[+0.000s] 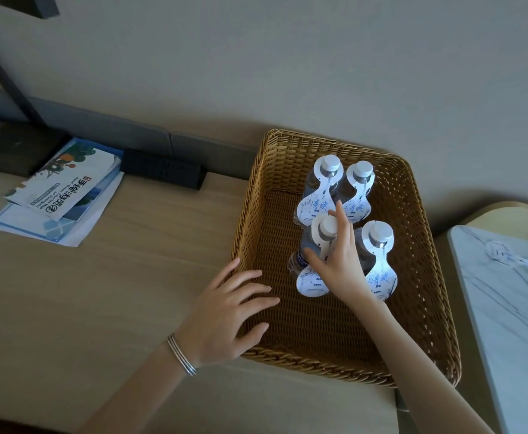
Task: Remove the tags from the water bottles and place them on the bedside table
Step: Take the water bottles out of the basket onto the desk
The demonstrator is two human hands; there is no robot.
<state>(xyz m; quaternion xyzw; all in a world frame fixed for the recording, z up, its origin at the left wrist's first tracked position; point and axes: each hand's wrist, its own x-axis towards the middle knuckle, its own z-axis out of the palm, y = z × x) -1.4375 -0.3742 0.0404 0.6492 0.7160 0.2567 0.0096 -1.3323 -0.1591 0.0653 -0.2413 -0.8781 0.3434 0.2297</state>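
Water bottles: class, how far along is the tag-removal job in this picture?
Done: perhaps one; a white tag-like piece lies on the marble table. In hand: the right hand reaches round the front-left bottle, the left hand rests on the basket. Left: all four bottles wear tags.

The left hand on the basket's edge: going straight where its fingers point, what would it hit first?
The left hand would probably meet the near-left bottle, gripped by the right hand, after crossing bare basket floor; depth is unclear.
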